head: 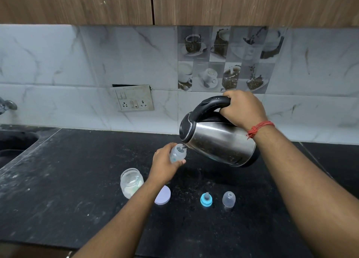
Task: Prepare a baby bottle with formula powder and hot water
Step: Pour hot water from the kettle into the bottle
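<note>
My left hand (165,164) grips a small clear baby bottle (177,152), held tilted above the black counter (77,180). A steel electric kettle (217,141) with a black lid and handle is tipped to the left, its spout at the bottle's open mouth. My right hand (242,110) is closed around the kettle's handle. On the counter stand an open clear jar (131,182) with pale powder inside, its lilac lid (164,196), a blue collar with teat (206,199), and a clear bottle cap (228,199).
A sink (13,143) is sunk into the counter at the far left, with a tap (7,105) above it. A wall socket panel (134,98) sits on the marble backsplash. Wooden cabinets (174,3) hang overhead.
</note>
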`<action>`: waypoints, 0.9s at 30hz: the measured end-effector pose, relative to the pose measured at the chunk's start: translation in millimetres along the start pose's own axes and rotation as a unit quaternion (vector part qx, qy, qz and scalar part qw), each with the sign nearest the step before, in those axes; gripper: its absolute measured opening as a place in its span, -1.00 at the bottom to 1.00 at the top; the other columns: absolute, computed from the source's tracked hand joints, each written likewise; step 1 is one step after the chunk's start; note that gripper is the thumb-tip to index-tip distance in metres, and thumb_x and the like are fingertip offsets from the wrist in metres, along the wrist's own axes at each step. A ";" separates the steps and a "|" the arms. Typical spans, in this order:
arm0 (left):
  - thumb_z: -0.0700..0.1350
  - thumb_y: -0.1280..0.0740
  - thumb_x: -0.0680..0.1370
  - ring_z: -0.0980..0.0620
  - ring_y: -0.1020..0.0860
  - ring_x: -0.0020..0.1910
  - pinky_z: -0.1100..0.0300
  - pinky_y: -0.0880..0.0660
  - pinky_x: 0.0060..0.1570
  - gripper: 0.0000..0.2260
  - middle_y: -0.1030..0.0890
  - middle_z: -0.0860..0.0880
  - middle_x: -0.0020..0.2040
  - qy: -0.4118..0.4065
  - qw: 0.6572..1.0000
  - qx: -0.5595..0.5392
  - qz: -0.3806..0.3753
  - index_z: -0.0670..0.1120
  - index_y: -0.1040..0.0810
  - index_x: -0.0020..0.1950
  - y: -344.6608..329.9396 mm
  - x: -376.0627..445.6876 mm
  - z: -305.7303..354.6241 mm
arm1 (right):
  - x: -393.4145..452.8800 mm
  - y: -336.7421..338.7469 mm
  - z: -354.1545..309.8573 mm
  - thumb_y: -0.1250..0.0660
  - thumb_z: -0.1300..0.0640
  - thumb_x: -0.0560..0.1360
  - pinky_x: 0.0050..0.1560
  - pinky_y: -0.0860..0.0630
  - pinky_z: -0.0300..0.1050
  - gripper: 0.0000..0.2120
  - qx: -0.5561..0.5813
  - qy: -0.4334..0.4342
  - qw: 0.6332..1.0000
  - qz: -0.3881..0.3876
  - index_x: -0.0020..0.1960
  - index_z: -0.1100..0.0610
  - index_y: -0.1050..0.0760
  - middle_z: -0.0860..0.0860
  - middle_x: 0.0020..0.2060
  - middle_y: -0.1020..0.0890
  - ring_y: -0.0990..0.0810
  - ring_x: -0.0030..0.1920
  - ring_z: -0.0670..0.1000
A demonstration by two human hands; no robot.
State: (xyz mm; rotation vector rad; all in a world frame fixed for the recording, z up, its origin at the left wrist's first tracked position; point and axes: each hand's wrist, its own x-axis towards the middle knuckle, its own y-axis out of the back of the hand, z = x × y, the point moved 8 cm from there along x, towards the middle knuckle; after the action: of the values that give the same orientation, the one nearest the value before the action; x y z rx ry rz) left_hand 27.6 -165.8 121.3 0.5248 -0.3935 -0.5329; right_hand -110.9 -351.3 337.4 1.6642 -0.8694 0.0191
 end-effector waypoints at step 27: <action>0.06 -0.64 0.36 0.03 -0.43 0.15 -0.02 -0.56 0.20 -0.48 -0.42 0.03 0.15 0.041 0.999 0.014 0.001 0.12 -0.37 0.12 -4.3 14.9 -2.1 | 16.9 -12.5 -0.2 -0.31 0.22 0.32 -0.37 -0.25 -0.15 -0.86 -0.008 0.021 1.000 -0.016 -0.33 0.04 -0.38 -0.02 -0.38 -0.51 -0.48 -0.29 0.10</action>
State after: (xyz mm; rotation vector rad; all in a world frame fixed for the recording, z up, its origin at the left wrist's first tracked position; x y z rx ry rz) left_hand 38.8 -176.7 120.5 0.5711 -0.3241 -0.5028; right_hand -91.9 -359.7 334.6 1.6563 -0.8107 0.0248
